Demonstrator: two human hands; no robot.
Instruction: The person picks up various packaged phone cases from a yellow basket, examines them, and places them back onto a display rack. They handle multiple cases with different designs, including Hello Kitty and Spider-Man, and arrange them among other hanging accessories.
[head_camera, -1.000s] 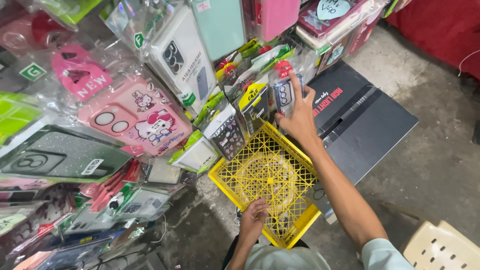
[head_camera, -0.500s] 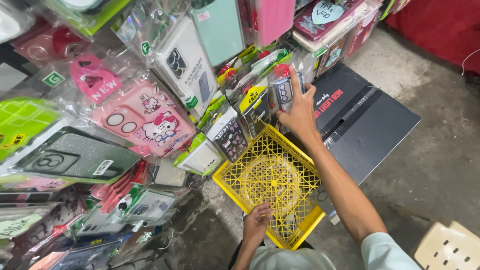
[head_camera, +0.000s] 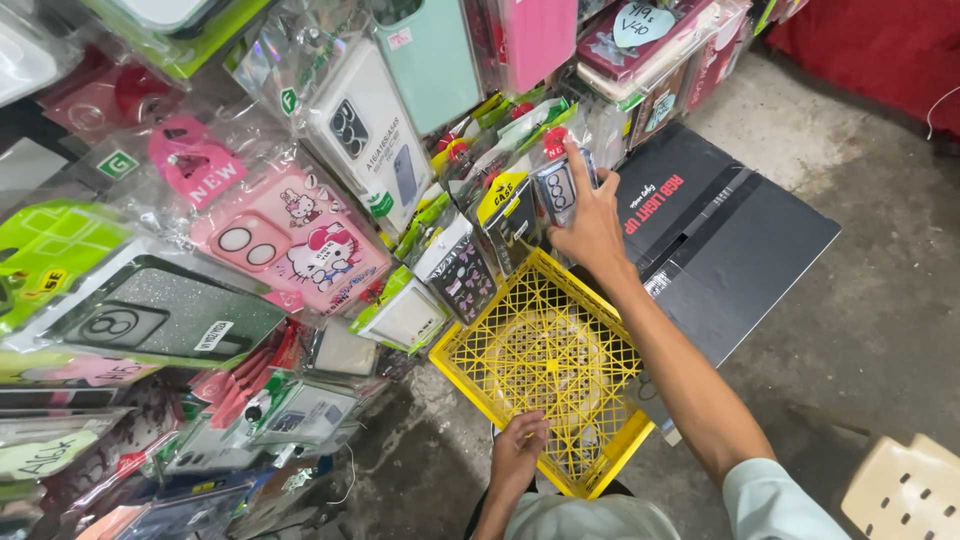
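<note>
Two hands work apart: the right hand (head_camera: 590, 225) reaches far forward, fingers closed on a packaged phone case (head_camera: 556, 186) standing upright above the yellow crate (head_camera: 545, 370), whose near rim the left hand (head_camera: 519, 450) grips

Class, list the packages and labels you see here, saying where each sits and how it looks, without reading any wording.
Clear-packed phone case: at the right hand, grey.
Pink cartoon-cat case: left rack, rectangular.
Mint case: top centre.
Heart-shaped label: top right, pale blue.
Black box: flat on the floor.
Yellow crate: left hand on it.
</note>
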